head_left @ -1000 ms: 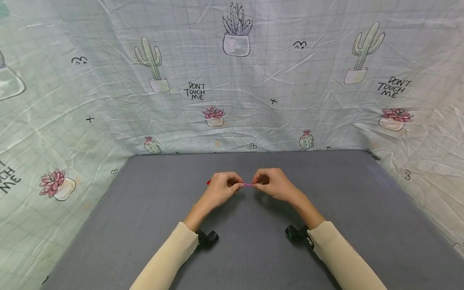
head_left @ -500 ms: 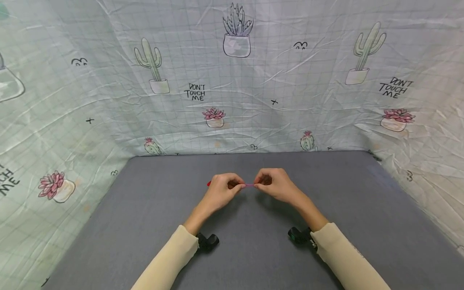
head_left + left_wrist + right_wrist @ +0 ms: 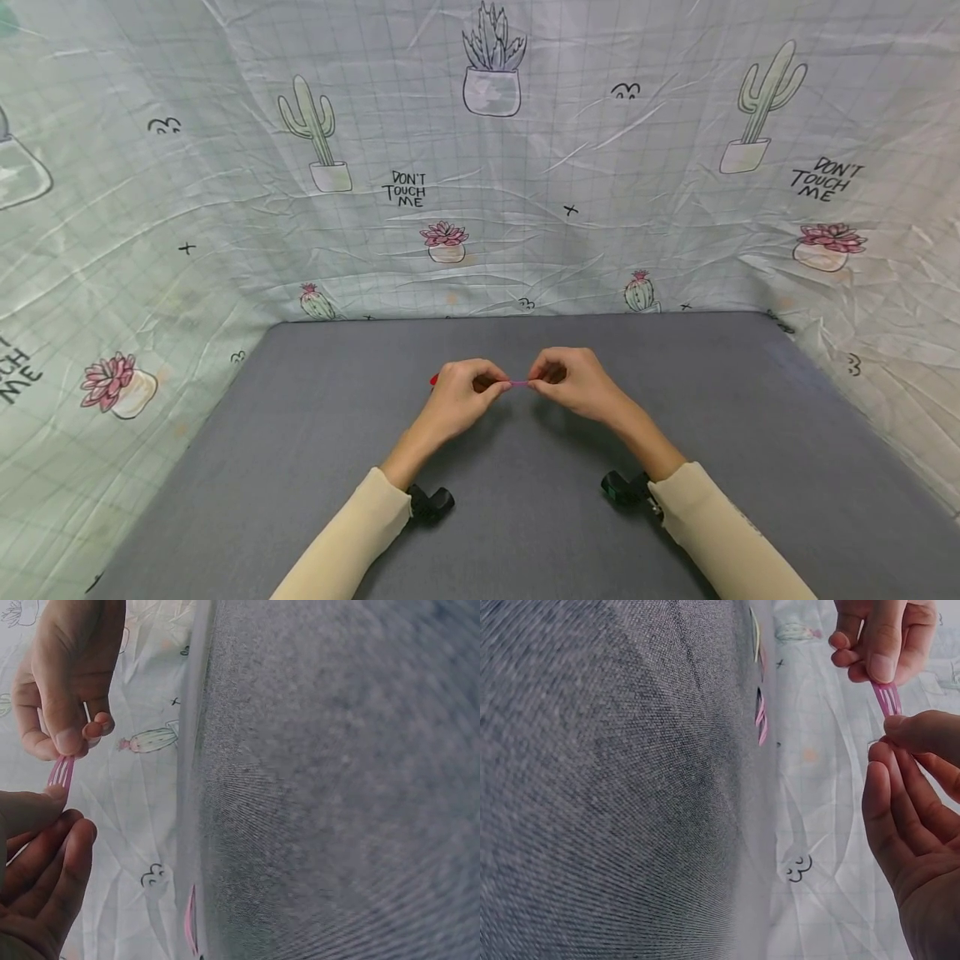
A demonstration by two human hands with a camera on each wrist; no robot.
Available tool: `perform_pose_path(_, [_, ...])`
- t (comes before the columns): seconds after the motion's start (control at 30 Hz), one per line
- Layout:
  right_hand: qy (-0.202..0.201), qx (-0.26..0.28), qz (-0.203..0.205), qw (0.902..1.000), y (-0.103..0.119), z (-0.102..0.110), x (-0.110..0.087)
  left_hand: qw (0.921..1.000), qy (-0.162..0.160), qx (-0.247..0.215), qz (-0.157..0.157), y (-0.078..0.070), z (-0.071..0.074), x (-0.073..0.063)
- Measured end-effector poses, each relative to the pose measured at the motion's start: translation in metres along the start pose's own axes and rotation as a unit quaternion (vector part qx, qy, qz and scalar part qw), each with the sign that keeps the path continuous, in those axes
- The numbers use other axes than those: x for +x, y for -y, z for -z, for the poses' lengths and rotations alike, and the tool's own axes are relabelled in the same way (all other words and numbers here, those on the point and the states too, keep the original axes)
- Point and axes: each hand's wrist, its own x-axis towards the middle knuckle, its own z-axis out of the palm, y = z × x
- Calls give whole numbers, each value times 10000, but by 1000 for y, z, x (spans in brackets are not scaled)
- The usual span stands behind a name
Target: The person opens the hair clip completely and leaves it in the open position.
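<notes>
A thin pink rubber band [image 3: 61, 773], its several strands lying side by side, spans the short gap between both hands. In the head view my left hand [image 3: 461, 393] pinches its left end between thumb and forefinger. The right hand [image 3: 573, 382] pinches the other end the same way. Both hands are raised above the table. In the right wrist view, the band [image 3: 887, 698] runs from the left hand [image 3: 885, 637] above to the right hand [image 3: 922, 817] below. The ends are hidden under the fingertips.
Beside the left hand, a small red object [image 3: 433, 379] shows partly on the grey table [image 3: 330, 433]. The right wrist view shows a twisted pink loop [image 3: 761, 716] and a green one [image 3: 755, 634] near the table edge. A patterned cloth [image 3: 525, 167] hangs behind.
Both hands have shifted very slightly to the right, still pinching the pink rubber band. Their grip looks the same.
</notes>
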Motion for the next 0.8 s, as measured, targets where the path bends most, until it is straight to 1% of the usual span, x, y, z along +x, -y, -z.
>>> perform_pose_path(0.17, [-94,-42,218,9997,1,1,-1,9997,-131,100,-160,-2,1,0])
perform_pose_path(0.4, [-238,-252,508,9981,2,4,-1,9994,-147,9,-327,-4,4,0])
perform_pose_path(0.53, [-241,-243,531,9980,2,3,-1,9991,-143,-101,-378,-4,6,0])
perform_pose_path(0.63, [-219,-164,506,9983,2,3,-1,9991,-90,-227,-357,-3,6,1])
perform_pose_path(0.8, [-44,0,305,9995,1,2,-3,9987,101,-425,-261,0,4,0])
